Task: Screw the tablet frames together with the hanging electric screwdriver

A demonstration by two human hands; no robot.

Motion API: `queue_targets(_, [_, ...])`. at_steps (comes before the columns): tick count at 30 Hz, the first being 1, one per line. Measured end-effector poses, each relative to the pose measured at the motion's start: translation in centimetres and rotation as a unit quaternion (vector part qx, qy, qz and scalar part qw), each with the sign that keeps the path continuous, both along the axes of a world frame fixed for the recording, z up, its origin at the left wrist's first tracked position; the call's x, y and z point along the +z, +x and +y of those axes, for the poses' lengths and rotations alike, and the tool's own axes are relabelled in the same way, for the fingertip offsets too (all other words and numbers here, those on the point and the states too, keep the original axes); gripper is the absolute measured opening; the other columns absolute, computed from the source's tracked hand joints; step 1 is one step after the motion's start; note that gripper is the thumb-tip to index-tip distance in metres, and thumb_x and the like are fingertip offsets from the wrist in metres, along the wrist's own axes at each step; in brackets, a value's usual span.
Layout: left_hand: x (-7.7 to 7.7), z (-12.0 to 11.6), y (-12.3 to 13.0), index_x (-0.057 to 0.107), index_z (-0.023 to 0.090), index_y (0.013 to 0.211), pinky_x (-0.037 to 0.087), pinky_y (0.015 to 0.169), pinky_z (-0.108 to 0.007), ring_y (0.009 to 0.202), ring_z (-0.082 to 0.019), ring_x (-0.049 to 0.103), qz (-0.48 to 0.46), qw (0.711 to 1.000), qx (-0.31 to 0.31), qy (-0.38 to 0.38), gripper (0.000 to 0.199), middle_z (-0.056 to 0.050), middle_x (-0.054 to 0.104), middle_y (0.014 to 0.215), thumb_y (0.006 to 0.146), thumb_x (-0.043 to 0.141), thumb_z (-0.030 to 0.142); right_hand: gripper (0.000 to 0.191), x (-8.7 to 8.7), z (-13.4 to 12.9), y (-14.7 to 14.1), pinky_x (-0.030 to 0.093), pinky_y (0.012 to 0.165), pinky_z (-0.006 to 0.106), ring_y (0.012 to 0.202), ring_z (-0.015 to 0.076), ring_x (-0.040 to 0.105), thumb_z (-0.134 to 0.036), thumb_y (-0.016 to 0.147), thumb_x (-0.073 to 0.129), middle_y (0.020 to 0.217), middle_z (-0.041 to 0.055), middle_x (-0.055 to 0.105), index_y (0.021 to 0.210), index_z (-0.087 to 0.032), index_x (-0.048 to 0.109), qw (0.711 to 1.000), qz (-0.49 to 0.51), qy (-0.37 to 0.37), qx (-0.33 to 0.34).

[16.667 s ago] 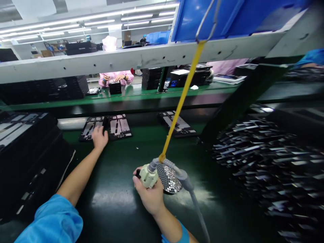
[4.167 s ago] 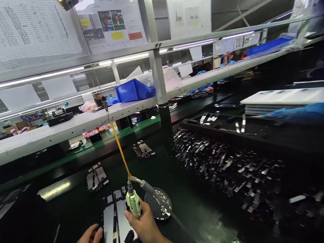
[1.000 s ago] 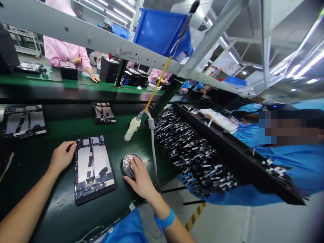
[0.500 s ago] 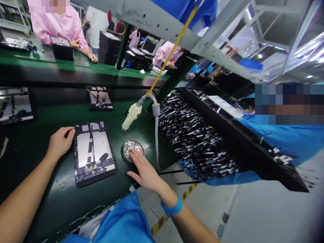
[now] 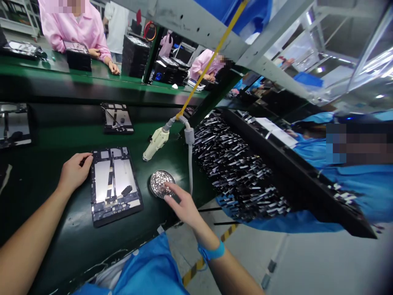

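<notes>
An opened tablet-like device (image 5: 102,176) with silver panels lies on the green table. My left hand (image 5: 75,172) rests at its upper left edge, fingers bent, thumb and forefinger close together at the corner; whether they pinch it is hard to tell. To the right of the device stands a round dish (image 5: 160,183) full of small shiny pieces. My right hand (image 5: 182,205), with a blue wristband, is over the dish's right rim, thumb and forefinger apart and nothing visible between them. A pale electric screwdriver (image 5: 156,144) hangs above the dish on a yellow strap.
More opened devices (image 5: 118,119) (image 5: 15,125) lie farther back on a dark strip. At right, a black tray (image 5: 294,176) holds many dark and silver strips. A grey cable (image 5: 190,164) hangs beside the dish. Across the bench sits a person in pink (image 5: 73,26); another in blue is at right.
My right hand has shifted slightly right and drawn its fingers back across the dish. The hanging screwdriver has swung a little left. My left hand stays at the device's edge.
</notes>
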State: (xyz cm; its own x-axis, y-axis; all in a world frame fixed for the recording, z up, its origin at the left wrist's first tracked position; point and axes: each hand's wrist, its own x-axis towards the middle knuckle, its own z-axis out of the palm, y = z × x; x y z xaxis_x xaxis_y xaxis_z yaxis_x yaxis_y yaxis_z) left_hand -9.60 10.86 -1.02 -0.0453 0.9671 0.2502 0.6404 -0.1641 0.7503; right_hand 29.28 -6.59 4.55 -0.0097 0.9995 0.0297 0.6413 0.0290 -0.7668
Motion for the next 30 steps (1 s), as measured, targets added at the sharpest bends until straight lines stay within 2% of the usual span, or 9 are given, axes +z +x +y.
queue_targets(1, [0.0, 0.0, 0.0, 0.076, 0.022, 0.110, 0.052, 0.091, -0.032, 0.091, -0.021, 0.068, 0.001, 1.000, 0.001, -0.002, 0.040, -0.004, 0.074, 0.109, 0.093, 0.053, 0.049, 0.042, 0.0, 0.7, 0.0, 0.056, 0.103, 0.046, 0.113, 0.0264, 0.070, -0.049, 0.093, 0.062, 0.123, 0.0124, 0.072, 0.122, -0.019, 0.069, 0.997, 0.055, -0.018, -0.049])
queue_targets(3, [0.0, 0.1, 0.0, 0.076, 0.021, 0.110, 0.052, 0.090, -0.032, 0.091, -0.021, 0.068, 0.006, 1.000, 0.000, 0.001, 0.040, -0.004, 0.074, 0.108, 0.093, 0.052, 0.049, 0.039, -0.3, 2.3, -0.5, 0.061, 0.080, 0.036, 0.084, 0.0210, 0.072, -0.052, 0.087, 0.067, 0.095, 0.0092, 0.076, 0.103, -0.017, 0.073, 0.978, 0.168, -0.069, -0.105])
queue_targets(6, [0.0, 0.2, -0.1, 0.076, 0.021, 0.110, 0.052, 0.089, -0.031, 0.090, -0.020, 0.068, 0.005, 1.000, -0.005, 0.011, 0.041, -0.004, 0.074, 0.108, 0.093, 0.052, 0.050, 0.042, -1.0, 4.4, -1.8, 0.057, 0.067, 0.027, 0.072, 0.0156, 0.069, -0.052, 0.076, 0.078, 0.085, 0.0074, 0.075, 0.092, -0.014, 0.072, 0.940, 0.295, -0.115, -0.125])
queue_targets(12, [0.0, 0.1, 0.1, 0.076, 0.020, 0.108, 0.051, 0.088, -0.031, 0.091, -0.021, 0.068, -0.009, 1.000, -0.005, 0.000, 0.040, -0.004, 0.074, 0.108, 0.093, 0.053, 0.050, 0.048, -1.6, 6.6, -1.8, 0.059, 0.071, 0.027, 0.074, 0.0149, 0.071, -0.053, 0.066, 0.087, 0.083, 0.0057, 0.073, 0.089, -0.014, 0.069, 0.922, 0.339, -0.098, -0.161])
queue_targets(16, [0.2, 0.0, 0.1, 0.076, 0.021, 0.109, 0.051, 0.090, -0.031, 0.094, -0.021, 0.068, -0.005, 1.000, -0.010, -0.003, 0.040, -0.005, 0.074, 0.110, 0.093, 0.053, 0.049, 0.049, -1.6, 6.3, -0.3, 0.059, 0.070, 0.027, 0.070, 0.0144, 0.070, -0.049, 0.061, 0.091, 0.075, 0.0032, 0.071, 0.087, -0.015, 0.069, 0.924, 0.330, -0.086, -0.172])
queue_targets(20, [0.2, 0.1, 0.1, 0.076, 0.022, 0.109, 0.051, 0.088, -0.032, 0.093, -0.021, 0.068, -0.003, 1.000, -0.004, -0.001, 0.039, -0.004, 0.073, 0.109, 0.093, 0.053, 0.049, 0.049, -1.6, 5.6, -0.8, 0.061, 0.071, 0.032, 0.071, 0.0184, 0.072, -0.047, 0.058, 0.093, 0.079, 0.0072, 0.075, 0.087, -0.013, 0.071, 0.927, 0.327, -0.118, -0.143])
queue_targets(24, [0.0, 0.2, 0.2, 0.076, 0.022, 0.109, 0.050, 0.086, -0.032, 0.095, -0.021, 0.068, 0.000, 1.000, -0.009, 0.001, 0.039, -0.003, 0.073, 0.109, 0.094, 0.052, 0.049, 0.049, -1.3, 6.1, -1.5, 0.062, 0.087, 0.040, 0.088, 0.0239, 0.076, -0.050, 0.063, 0.090, 0.093, 0.0116, 0.077, 0.090, -0.014, 0.074, 0.928, 0.327, -0.096, -0.152])
queue_targets(28, [0.1, 0.1, 0.3, 0.076, 0.021, 0.108, 0.050, 0.085, -0.031, 0.091, -0.021, 0.068, -0.005, 1.000, -0.014, 0.015, 0.039, -0.004, 0.073, 0.107, 0.094, 0.052, 0.049, 0.049, -1.1, 6.3, -1.3, 0.055, 0.105, 0.046, 0.108, 0.0276, 0.073, -0.057, 0.074, 0.079, 0.108, 0.0131, 0.077, 0.100, -0.016, 0.076, 0.934, 0.305, -0.064, -0.173])
queue_targets(30, [0.2, 0.1, 0.3, 0.076, 0.021, 0.108, 0.050, 0.085, -0.031, 0.091, -0.021, 0.068, -0.008, 1.000, -0.011, 0.016, 0.039, -0.004, 0.073, 0.107, 0.094, 0.052, 0.049, 0.045, -1.1, 5.9, -1.2, 0.051, 0.109, 0.051, 0.110, 0.0298, 0.071, -0.055, 0.078, 0.077, 0.110, 0.0133, 0.077, 0.100, -0.017, 0.078, 0.953, 0.251, -0.051, -0.160])
